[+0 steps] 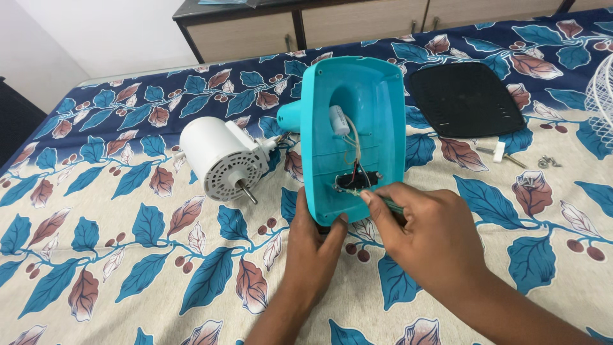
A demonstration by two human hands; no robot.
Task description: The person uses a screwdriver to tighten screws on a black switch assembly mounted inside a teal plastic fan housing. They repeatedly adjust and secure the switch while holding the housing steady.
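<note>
Lying on the leafy bedsheet [128, 255]: one blue fan base [353, 137], one white motor [220, 158], one black cover [465, 99], some small screws [548, 161]. Showing wires and a little white tube inside. Left hand [314, 246] gripping its bottom edge; right hand [428, 233] pinching a thin tool [391, 203].

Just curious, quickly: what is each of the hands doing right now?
Left hand: closed on the turquoise fan base.
Right hand: closed on a thin tool.
</note>
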